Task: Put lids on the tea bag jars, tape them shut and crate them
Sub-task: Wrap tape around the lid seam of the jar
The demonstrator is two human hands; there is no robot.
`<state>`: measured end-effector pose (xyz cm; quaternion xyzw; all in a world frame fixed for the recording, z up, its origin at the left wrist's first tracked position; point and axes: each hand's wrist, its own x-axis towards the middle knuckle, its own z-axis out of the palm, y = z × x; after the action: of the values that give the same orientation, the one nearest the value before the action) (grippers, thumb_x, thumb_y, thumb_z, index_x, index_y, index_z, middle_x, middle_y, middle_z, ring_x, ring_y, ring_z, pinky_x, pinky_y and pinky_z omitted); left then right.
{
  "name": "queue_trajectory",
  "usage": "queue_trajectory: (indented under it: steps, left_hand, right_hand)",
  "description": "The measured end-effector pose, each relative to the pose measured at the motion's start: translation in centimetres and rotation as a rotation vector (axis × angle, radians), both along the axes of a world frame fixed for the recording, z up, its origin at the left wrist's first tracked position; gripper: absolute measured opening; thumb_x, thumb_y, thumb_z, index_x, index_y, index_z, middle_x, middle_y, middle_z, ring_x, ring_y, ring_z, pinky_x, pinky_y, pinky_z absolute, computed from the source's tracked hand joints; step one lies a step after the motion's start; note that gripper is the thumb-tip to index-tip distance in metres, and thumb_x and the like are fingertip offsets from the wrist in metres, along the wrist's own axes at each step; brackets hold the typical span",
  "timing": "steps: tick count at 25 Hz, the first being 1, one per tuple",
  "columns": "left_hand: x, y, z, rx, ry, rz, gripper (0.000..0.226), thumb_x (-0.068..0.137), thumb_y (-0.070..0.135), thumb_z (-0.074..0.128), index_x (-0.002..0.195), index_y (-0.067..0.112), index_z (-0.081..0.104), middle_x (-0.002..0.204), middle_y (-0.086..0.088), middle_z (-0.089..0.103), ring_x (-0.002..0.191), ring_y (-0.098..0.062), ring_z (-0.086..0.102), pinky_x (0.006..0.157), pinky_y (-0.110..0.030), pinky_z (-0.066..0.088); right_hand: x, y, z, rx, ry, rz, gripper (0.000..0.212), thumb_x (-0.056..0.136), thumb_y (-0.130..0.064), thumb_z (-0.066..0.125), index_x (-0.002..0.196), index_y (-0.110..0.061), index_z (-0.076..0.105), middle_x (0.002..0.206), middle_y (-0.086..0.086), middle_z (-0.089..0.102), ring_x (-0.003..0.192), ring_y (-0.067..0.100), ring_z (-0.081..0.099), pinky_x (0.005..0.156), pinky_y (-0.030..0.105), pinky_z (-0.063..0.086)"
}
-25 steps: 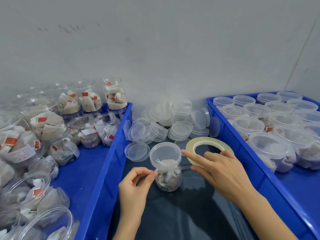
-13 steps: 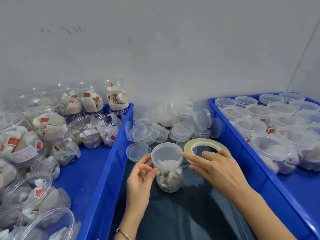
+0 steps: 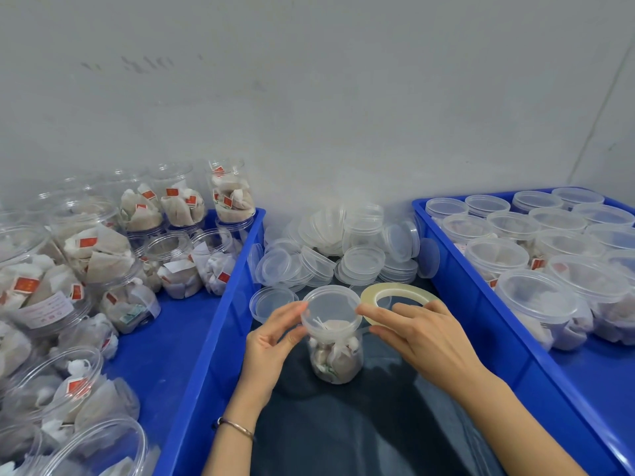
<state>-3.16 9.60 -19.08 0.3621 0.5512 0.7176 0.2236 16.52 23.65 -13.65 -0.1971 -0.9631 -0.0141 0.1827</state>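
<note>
Two blue crates flank a dark work surface (image 3: 360,434): the left crate (image 3: 206,338) holds open jars of tea bags (image 3: 96,255), the right crate (image 3: 481,324) holds lidded jars (image 3: 539,304), and a heap of loose lids (image 3: 343,249) lies along the surface's far edge between them. One lidded jar (image 3: 335,338) stands upright at mid-surface, just in front of the heap. Left hand (image 3: 271,341) curls thumb and fingers against the lid rim on its left side, while right hand (image 3: 415,334) touches the rim's right side with curled fingers, gripping the tape roll (image 3: 395,295), which rises behind the hand.
</note>
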Motion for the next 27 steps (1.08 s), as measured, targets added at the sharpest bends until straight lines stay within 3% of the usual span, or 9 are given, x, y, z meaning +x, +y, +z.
queue_trajectory:
  steps: [2,5,7,9,11,13,16,20,27]
  left_hand:
    - [0.1,-0.2,0.1,-0.017,-0.001,-0.014,0.036,0.090,-0.006,0.056,0.107,0.022,0.073,0.119,0.002,0.068,0.119,-0.022,0.059,0.089,-0.022,0.051]
    - [3.0,0.1,0.2,-0.118,0.186,-0.110,0.058,0.074,0.021,0.076,0.123,0.037,0.050,0.130,0.008,0.055,0.122,-0.009,0.052,0.095,-0.016,0.041]
    - [5.7,1.5,0.0,-0.162,0.272,0.090,0.079,0.057,0.036,0.088,0.117,0.043,0.037,0.127,0.014,0.046,0.118,0.001,0.046,0.093,-0.012,0.039]
    - [6.7,2.8,0.3,-0.146,0.280,0.298,0.077,0.052,0.035,0.091,0.107,0.039,0.038,0.119,0.012,0.048,0.114,0.002,0.047,0.094,-0.024,0.044]
    - [5.9,3.3,0.5,-0.159,0.281,0.331,0.073,0.052,0.029,0.093,0.103,0.037,0.040,0.115,0.011,0.053,0.112,0.002,0.050,0.094,-0.036,0.048]
    - [4.5,3.2,0.4,-0.183,0.281,0.276,0.073,0.050,0.028,0.094,0.101,0.037,0.043,0.112,0.011,0.056,0.112,-0.002,0.054,0.092,-0.042,0.050]
    - [3.2,2.8,1.0,-0.207,0.264,0.182,0.071,0.043,0.034,0.091,0.096,0.041,0.045,0.113,0.013,0.059,0.110,-0.004,0.059,0.090,-0.038,0.053]
    - [1.7,1.8,1.1,-0.209,0.247,0.068,0.071,0.046,0.018,0.095,0.095,0.035,0.047,0.117,0.014,0.063,0.115,-0.005,0.060,0.092,-0.026,0.050]
    - [1.5,0.2,1.6,-0.198,0.168,-0.214,0.074,0.048,0.014,0.091,0.102,0.012,0.040,0.130,-0.003,0.059,0.126,-0.014,0.054,0.101,-0.033,0.046]
  right_hand:
    - [0.0,-0.2,-0.2,0.006,-0.002,-0.004,0.065,0.083,-0.062,-0.014,0.140,-0.059,0.016,0.092,-0.011,0.052,0.087,0.009,0.053,0.087,0.024,0.032]
    - [-0.1,-0.4,-0.3,-0.003,0.006,-0.022,0.064,0.083,-0.062,-0.014,0.140,-0.059,0.017,0.096,-0.012,0.055,0.091,0.007,0.055,0.086,0.024,0.033]
    - [0.0,-0.7,-0.4,0.000,-0.011,-0.028,0.060,0.085,-0.063,-0.011,0.140,-0.060,0.012,0.097,-0.014,0.056,0.093,0.006,0.055,0.085,0.023,0.033]
    - [0.5,-0.8,-0.3,-0.042,-0.013,-0.040,0.053,0.089,-0.065,-0.003,0.142,-0.060,0.004,0.099,-0.016,0.058,0.094,0.005,0.055,0.088,0.024,0.033]
    - [1.0,-0.8,0.0,-0.072,-0.013,-0.118,0.054,0.088,-0.064,0.008,0.140,-0.055,0.019,0.102,-0.018,0.061,0.096,0.004,0.054,0.096,0.028,0.030]
    - [1.1,-0.6,0.3,-0.034,-0.014,-0.217,0.056,0.079,-0.060,0.011,0.112,-0.040,0.051,0.096,-0.018,0.060,0.091,0.004,0.051,0.103,0.033,0.024]
    - [1.6,0.1,0.6,-0.052,-0.071,-0.314,0.050,0.070,-0.057,0.008,0.077,-0.025,0.046,0.080,-0.009,0.047,0.081,0.007,0.041,0.106,0.034,0.020]
    - [2.3,1.6,0.6,-0.186,-0.113,-0.373,0.043,0.078,-0.055,0.013,0.080,-0.024,0.042,0.085,-0.007,0.043,0.084,0.008,0.039,0.101,0.039,0.024]
    - [-2.3,3.5,1.7,-0.341,-0.178,-0.220,0.018,0.092,-0.044,0.036,0.089,-0.026,0.037,0.095,-0.012,0.036,0.091,0.012,0.034,0.087,0.044,0.037]
